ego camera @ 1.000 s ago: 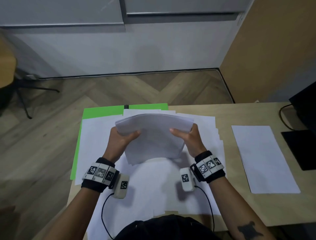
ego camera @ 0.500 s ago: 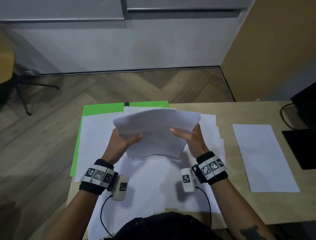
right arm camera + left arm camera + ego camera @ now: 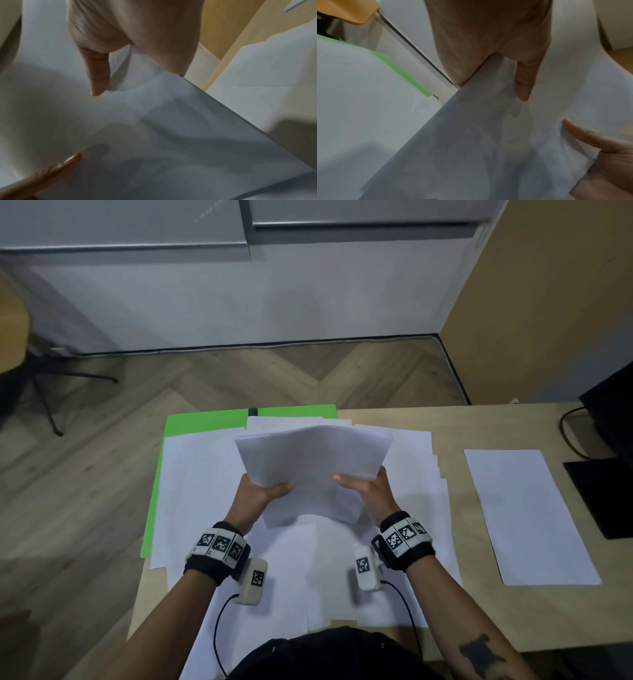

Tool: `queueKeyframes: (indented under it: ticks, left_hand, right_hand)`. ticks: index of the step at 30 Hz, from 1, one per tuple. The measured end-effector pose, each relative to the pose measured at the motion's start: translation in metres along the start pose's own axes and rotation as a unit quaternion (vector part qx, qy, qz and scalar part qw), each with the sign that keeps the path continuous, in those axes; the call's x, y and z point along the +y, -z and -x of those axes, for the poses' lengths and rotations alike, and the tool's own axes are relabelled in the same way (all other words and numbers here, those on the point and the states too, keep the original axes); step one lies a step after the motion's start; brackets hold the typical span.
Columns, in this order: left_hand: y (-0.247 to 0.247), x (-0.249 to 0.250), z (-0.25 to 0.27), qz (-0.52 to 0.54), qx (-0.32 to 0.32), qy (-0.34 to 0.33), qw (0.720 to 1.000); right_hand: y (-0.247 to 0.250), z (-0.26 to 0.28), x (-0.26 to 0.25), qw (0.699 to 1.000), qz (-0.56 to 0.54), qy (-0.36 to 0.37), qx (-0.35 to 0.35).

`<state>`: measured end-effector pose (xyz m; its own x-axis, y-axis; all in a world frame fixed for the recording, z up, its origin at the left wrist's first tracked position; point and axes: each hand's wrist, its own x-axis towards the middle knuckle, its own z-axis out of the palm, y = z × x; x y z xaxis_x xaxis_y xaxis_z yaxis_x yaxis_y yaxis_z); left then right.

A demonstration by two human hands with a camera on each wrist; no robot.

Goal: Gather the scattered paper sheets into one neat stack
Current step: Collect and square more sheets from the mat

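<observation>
A bundle of white paper sheets (image 3: 313,470) hangs in the air above the desk, bowed in the middle and tilted toward me. My left hand (image 3: 260,491) grips its left edge, thumb on top. My right hand (image 3: 363,487) grips its right edge the same way. In the left wrist view my thumb (image 3: 524,86) lies on the bundle (image 3: 479,135); in the right wrist view my thumb (image 3: 98,81) presses the sheets (image 3: 171,128). More white sheets (image 3: 205,491) lie spread on the desk beneath. One single sheet (image 3: 527,515) lies apart at the right.
A green folder (image 3: 205,422) lies under the spread sheets at the desk's left far corner. A black monitor base (image 3: 606,494) and cable stand at the right edge. The wooden desk (image 3: 513,618) ends close to my body. A chair leg shows on the floor, left.
The bundle has tipped up more steeply and its lower edge has dropped toward the desk. Both hands stayed on its side edges and shifted slightly.
</observation>
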<state>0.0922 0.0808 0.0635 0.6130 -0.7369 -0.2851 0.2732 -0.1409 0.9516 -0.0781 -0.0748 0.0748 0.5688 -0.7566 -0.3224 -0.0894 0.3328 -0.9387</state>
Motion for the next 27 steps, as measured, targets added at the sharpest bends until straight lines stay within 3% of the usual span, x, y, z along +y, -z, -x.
queueKeyframes:
  ticks: [8, 16, 22, 27]
  left_hand:
    - [-0.005, 0.023, 0.008, 0.019, -0.029, -0.086, 0.996]
    - [0.002, -0.025, -0.007, -0.037, 0.002, 0.004, 0.999]
    - [0.016, -0.064, -0.009, -0.126, 0.029, 0.044, 0.991]
    - [0.028, -0.078, -0.004, -0.173, 0.051, 0.038, 0.983]
  right_hand:
    - [0.014, 0.011, -0.032, 0.995, -0.02, 0.094, -0.015]
    - [0.019, 0.004, 0.015, 0.999, 0.001, -0.025, 0.023]
    - [0.031, -0.002, 0.054, 0.997, 0.045, -0.051, 0.025]
    - [0.043, -0.004, 0.064, 0.994, 0.083, -0.061, 0.043]
